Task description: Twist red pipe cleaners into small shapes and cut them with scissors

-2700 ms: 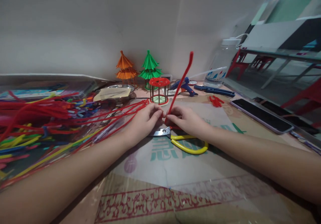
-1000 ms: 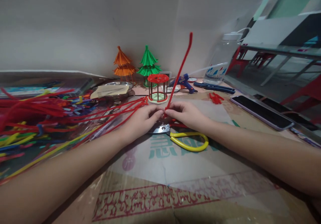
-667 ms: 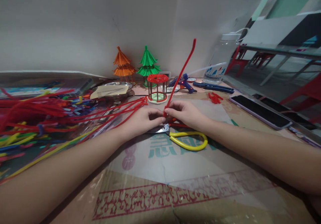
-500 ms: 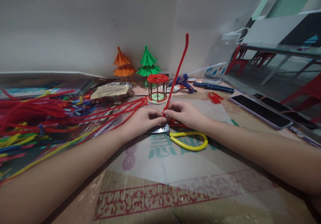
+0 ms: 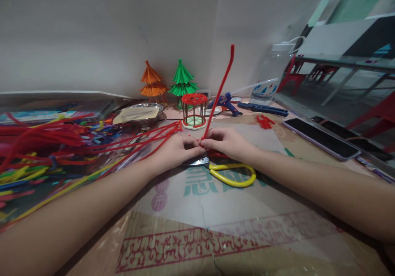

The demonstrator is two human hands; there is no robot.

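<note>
A long red pipe cleaner [image 5: 221, 87] rises from between my fingertips, its top end bent slightly. My right hand [image 5: 226, 141] pinches it near the lower end. My left hand [image 5: 179, 149] is closed at the same spot, thumb and finger meeting on the pipe cleaner's lower end, which the fingers partly hide. Under my hands lie scissors with yellow handles [image 5: 233, 183]; part of them is covered. Just beyond stands a small red-topped pavilion frame [image 5: 194, 99] with brown posts on a pale green base.
An orange tiered tower [image 5: 152, 80] and a green one [image 5: 182, 78] stand by the wall. Behind are a blue glue gun [image 5: 226, 103], a clear bottle [image 5: 268, 74] and short red pieces [image 5: 265, 122]. A phone [image 5: 319, 138] lies right; many coloured pipe cleaners [image 5: 58, 140] fill the left.
Both hands stay together at the pipe cleaner's lower end, with only slight finger movement. The pipe cleaner's top has shifted a little to the right; the view has tipped slightly.
</note>
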